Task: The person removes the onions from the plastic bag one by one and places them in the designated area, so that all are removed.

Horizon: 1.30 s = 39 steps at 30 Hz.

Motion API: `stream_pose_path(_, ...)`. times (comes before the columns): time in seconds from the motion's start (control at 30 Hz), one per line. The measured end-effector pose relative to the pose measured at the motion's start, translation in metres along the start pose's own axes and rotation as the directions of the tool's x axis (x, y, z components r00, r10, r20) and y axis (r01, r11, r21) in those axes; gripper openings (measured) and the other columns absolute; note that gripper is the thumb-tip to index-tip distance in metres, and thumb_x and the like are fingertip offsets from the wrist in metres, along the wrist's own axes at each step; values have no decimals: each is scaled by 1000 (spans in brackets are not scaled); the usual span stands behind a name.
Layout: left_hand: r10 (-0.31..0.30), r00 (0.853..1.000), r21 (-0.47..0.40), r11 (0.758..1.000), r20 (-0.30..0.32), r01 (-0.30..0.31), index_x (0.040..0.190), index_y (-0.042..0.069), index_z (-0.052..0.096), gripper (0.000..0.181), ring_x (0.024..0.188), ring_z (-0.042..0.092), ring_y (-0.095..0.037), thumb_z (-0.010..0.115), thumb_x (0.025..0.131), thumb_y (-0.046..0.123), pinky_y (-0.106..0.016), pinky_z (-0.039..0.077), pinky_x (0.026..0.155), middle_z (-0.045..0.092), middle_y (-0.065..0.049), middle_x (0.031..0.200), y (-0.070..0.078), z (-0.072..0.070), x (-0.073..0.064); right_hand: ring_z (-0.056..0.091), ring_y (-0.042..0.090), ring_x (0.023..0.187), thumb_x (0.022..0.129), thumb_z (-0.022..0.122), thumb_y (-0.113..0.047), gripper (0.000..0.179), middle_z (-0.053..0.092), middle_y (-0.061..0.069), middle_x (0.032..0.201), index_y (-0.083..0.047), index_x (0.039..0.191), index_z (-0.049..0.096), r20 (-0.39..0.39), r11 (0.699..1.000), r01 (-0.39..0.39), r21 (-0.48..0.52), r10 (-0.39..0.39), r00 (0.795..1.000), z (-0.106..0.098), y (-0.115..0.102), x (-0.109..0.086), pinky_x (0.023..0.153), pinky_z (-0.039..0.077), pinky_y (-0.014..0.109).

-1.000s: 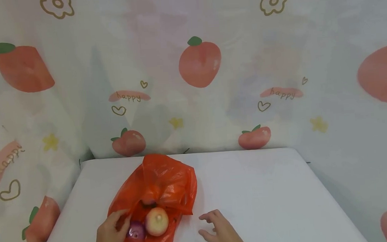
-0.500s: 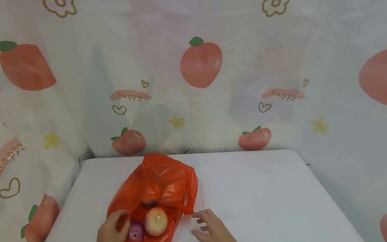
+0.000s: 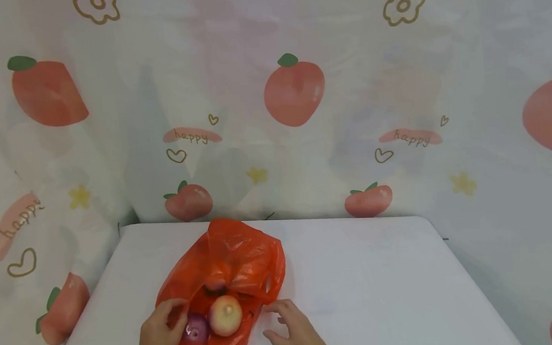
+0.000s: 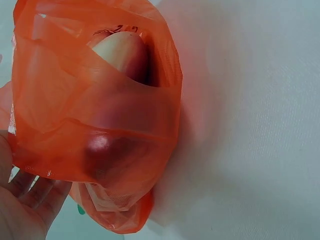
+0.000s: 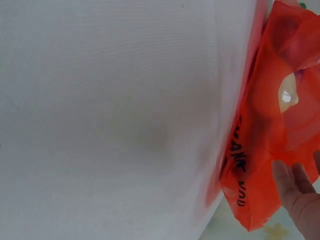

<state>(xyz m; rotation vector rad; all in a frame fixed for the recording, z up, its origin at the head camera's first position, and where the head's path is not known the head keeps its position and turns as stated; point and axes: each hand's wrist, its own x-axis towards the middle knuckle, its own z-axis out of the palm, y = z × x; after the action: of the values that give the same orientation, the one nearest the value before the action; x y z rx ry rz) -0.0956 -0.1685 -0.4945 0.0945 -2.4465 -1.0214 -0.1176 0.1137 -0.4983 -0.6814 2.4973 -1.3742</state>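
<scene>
A crinkled red-orange plastic bag point(image 3: 258, 256) lies on the white table, its mouth toward me. Inside its opening sit a shiny purple onion-like round point(image 3: 195, 329) and a cream round with a pinkish rim and a small nub point(image 3: 225, 316). A third round, partly covered by the film, shows behind them. My left hand point(image 3: 158, 330) pinches the left edge of the bag's mouth between thumb and fingers, as the left wrist view shows. At the right edge of the mouth is my right hand point(image 3: 296, 328), thumb apart from loosely bent fingers, fingertips at the film; contact is unclear.
The white table point(image 3: 369, 273) extends right of the bag and on to its back edge. Fruit-printed curtains point(image 3: 299, 155) hang behind and at both sides. Black lettering point(image 5: 239, 167) shows on the bag in the right wrist view.
My right hand has moved left, up to the bag's right edge. The left hand keeps its pinch, and the bag has barely moved. The head view has turned slightly left.
</scene>
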Motion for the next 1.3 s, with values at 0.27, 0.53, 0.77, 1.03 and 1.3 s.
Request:
stream_pose_path(0.27,-47,999,-10,999,26,47,95,6,67,21,79,63,-20,74,77,-3,-40,53,70,66,-5,89,2,2,0,51,18,116,91,61,-36,44,54,-1,130,-13,129,53,26,991,93,-91,-91,995,5,-1,6,90,46,39)
stream_pose_path(0.53,14,1000,12,1000,-1,-14,92,6,68,22,76,62,-17,75,74,-5,-38,53,68,65,-2,86,0,3,0,52,17,111,89,66,-19,42,53,-1,126,-16,128,50,-3,955,242,-174,-246,969,6,-1,18,92,44,34)
stream_pose_path(0.77,8,1000,11,1000,4,-8,92,6,68,22,78,63,-18,75,74,-5,-38,53,70,65,-3,86,0,2,0,53,20,105,88,67,-19,44,55,-2,120,-11,128,51,-12,971,206,-123,-209,978,7,-4,36,90,45,32)
stream_pose_path(1.03,-21,1000,-13,1000,-9,20,93,6,67,21,78,63,-19,74,76,-5,-40,53,69,66,-4,87,-2,0,0,54,18,99,89,67,-22,40,59,2,113,-8,125,56,-2,978,178,-110,-179,984,26,-14,44,86,46,27)
stream_pose_path(1.3,6,1000,-9,1000,-15,-7,93,8,68,23,75,61,-15,75,75,-4,-33,54,67,66,-1,87,-1,-4,4,51,10,103,89,66,-27,38,54,-9,115,-17,124,56,16,985,112,-131,-111,994,41,-24,54,90,44,28)
